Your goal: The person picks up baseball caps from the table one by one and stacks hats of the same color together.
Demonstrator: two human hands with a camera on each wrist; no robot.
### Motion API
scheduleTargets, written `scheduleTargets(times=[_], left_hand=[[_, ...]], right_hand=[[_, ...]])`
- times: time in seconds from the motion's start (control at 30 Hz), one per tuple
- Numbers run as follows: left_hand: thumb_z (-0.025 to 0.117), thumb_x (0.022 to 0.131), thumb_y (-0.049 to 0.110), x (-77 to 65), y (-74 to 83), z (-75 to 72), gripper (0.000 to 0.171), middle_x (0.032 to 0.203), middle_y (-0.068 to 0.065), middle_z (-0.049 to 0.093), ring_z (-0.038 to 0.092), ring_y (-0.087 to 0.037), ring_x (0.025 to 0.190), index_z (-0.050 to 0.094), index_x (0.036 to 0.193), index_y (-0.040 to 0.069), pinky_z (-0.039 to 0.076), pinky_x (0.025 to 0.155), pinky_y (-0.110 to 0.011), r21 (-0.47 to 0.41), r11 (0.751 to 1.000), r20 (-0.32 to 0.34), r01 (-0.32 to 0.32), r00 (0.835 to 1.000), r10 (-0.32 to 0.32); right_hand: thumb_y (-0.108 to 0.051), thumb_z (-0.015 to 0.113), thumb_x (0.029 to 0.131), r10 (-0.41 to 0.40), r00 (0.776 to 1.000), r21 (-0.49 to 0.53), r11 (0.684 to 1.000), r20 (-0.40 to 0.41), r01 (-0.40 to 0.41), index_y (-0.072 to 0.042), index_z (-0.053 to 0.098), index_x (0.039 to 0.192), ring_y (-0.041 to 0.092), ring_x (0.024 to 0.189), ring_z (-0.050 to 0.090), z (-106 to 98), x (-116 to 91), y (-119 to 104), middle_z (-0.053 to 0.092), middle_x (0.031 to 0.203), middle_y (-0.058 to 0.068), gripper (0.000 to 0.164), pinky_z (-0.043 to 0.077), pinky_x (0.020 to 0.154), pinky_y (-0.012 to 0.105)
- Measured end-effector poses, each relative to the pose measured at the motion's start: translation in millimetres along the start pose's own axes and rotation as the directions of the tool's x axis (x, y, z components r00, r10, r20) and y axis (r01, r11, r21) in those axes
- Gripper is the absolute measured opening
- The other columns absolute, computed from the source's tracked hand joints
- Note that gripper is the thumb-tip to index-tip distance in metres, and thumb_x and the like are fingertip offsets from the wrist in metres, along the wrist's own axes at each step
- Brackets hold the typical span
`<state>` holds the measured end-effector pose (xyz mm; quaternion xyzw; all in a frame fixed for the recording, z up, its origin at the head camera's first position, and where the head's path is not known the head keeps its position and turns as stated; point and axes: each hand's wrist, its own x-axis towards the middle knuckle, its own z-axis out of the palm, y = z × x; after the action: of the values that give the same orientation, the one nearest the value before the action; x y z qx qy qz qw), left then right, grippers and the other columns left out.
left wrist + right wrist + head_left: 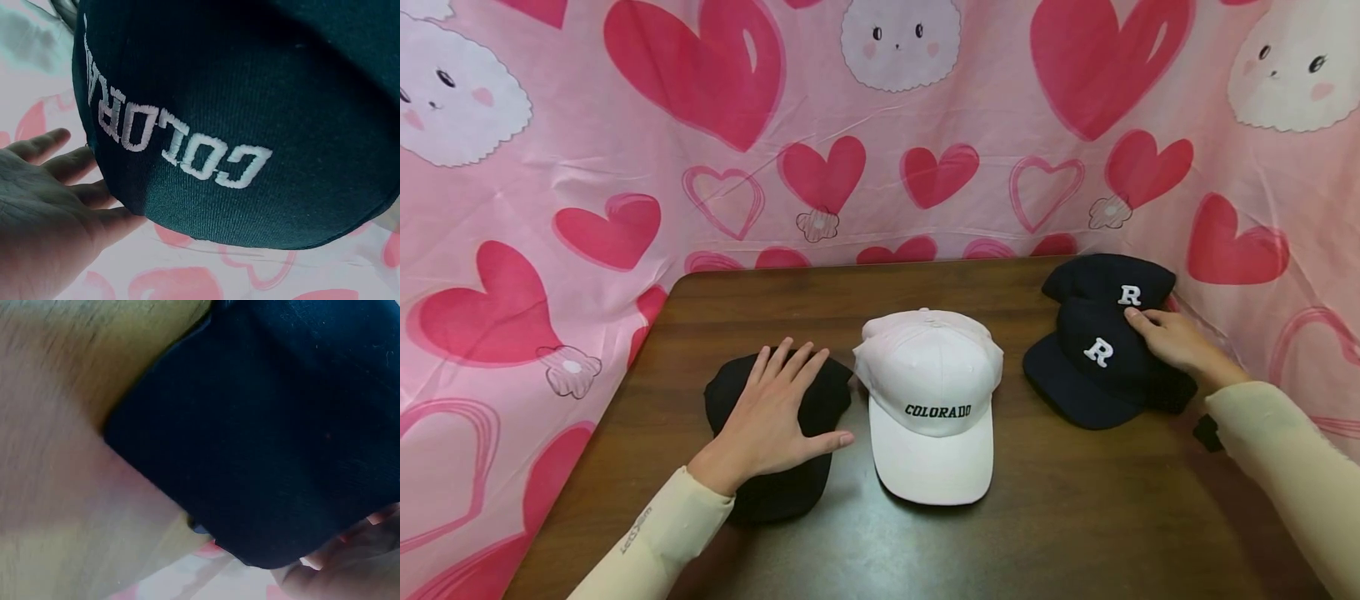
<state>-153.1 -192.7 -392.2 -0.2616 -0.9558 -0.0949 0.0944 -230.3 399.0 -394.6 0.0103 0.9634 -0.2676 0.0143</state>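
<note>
My left hand (767,425) lies with fingers spread over a black cap (786,496) at the left of the table. White "COLORADO" lettering shows on this black cap (250,106) in the left wrist view, the fingers right at its edge. At the right, my right hand (1176,342) grips a navy cap (1105,392) with a white R, its thumb on the crown and the other fingers mostly hidden. Behind it, partly covered, is another navy cap (1097,275) with an R. The right wrist view shows dark cap fabric (250,444) beside the fingers.
Between the hands, a white cap (928,375) marked "COLORADO" sits on the brown wooden table (970,550), brim toward me. A pink heart-print cloth (880,117) hangs behind and along both sides. A small black piece (1207,433) shows near the right sleeve.
</note>
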Motion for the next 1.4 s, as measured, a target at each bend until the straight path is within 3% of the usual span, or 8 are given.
scheduleTargets(times=[0.3,0.5,0.6,0.77,0.97,1.1,1.3,1.4], left_hand=[[0.050,0.077,0.092,0.2,-0.1,0.3,0.114,0.163,-0.014,0.036,0.018,-0.040,0.154,0.034,0.161,0.017,0.006,0.124,-0.061,-0.001,1.000,0.005,0.005,1.000,-0.005],[0.052,0.077,0.091,-0.2,-0.4,-0.8,0.115,0.162,-0.015,0.037,0.019,-0.040,0.154,0.035,0.161,0.016,0.006,0.124,-0.061,-0.006,1.000,0.004,0.011,1.000,-0.011],[0.052,0.077,0.091,0.2,-0.2,-1.0,0.114,0.162,-0.015,0.037,0.019,-0.040,0.154,0.035,0.161,0.015,0.007,0.123,-0.062,-0.003,1.000,0.000,0.007,1.000,-0.007],[0.053,0.077,0.090,0.4,0.0,-1.0,0.114,0.162,-0.015,0.037,0.019,-0.041,0.154,0.035,0.161,0.015,0.007,0.123,-0.062,-0.007,1.000,0.002,0.007,1.000,-0.007],[0.052,0.077,0.091,0.6,0.4,-1.2,0.115,0.162,-0.015,0.037,0.019,-0.041,0.154,0.034,0.161,0.016,0.005,0.124,-0.061,-0.007,1.000,0.009,0.011,1.000,-0.010],[0.052,0.077,0.091,1.1,1.2,-0.9,0.114,0.163,-0.014,0.036,0.018,-0.041,0.154,0.033,0.161,0.016,0.005,0.124,-0.061,-0.005,1.000,0.016,0.011,1.000,-0.011],[0.054,0.077,0.089,1.4,2.4,-0.5,0.113,0.164,-0.013,0.033,0.016,-0.040,0.155,0.032,0.162,0.017,0.003,0.124,-0.060,-0.016,1.000,0.037,0.015,0.999,-0.015],[0.054,0.077,0.089,1.5,3.0,-0.6,0.113,0.164,-0.013,0.033,0.016,-0.039,0.155,0.032,0.162,0.017,0.003,0.124,-0.060,-0.016,1.000,0.037,0.014,0.999,-0.013]], right_hand=[[-0.059,0.040,0.104,0.135,0.981,0.195,0.968,0.137,-0.161,0.015,0.052,0.136,0.035,0.109,0.054,-10.0,-1.0,-1.4,0.058,0.121,0.030,0.081,0.045,0.085,0.037],[-0.041,0.057,0.105,0.113,0.970,0.454,0.868,0.214,-0.202,-0.022,0.072,0.092,0.005,0.078,0.063,-19.4,1.5,-3.2,0.066,0.083,-0.013,0.027,0.053,0.072,0.024],[-0.034,0.057,0.106,0.112,0.962,0.540,0.809,0.248,-0.234,-0.032,0.072,0.085,0.005,0.078,0.064,-22.8,1.4,-6.1,0.067,0.082,-0.015,0.026,0.054,0.073,0.023],[-0.031,0.058,0.105,0.111,0.960,0.627,0.737,0.256,-0.252,-0.034,0.074,0.089,0.011,0.075,0.070,-25.9,-0.8,-17.6,0.072,0.083,-0.010,0.023,0.058,0.071,0.026],[-0.018,0.058,0.105,-0.005,0.979,0.736,0.661,0.202,-0.148,-0.029,0.077,0.100,0.013,0.073,0.072,-29.9,-5.3,-32.5,0.075,0.087,-0.005,0.023,0.059,0.068,0.025],[-0.013,0.057,0.106,-0.099,0.980,0.713,0.699,0.173,-0.055,-0.033,0.077,0.107,0.012,0.077,0.073,-34.2,-8.0,-42.4,0.076,0.092,-0.006,0.028,0.060,0.070,0.026],[-0.016,0.058,0.105,-0.167,0.968,0.583,0.812,0.189,0.026,-0.031,0.076,0.120,0.019,0.079,0.072,-45.6,-12.4,-54.7,0.074,0.091,-0.004,0.027,0.061,0.070,0.030],[-0.014,0.057,0.106,-0.217,0.954,0.545,0.835,0.207,0.072,-0.029,0.074,0.124,0.020,0.082,0.070,-52.3,-13.2,-56.5,0.072,0.089,0.000,0.030,0.060,0.071,0.030]])
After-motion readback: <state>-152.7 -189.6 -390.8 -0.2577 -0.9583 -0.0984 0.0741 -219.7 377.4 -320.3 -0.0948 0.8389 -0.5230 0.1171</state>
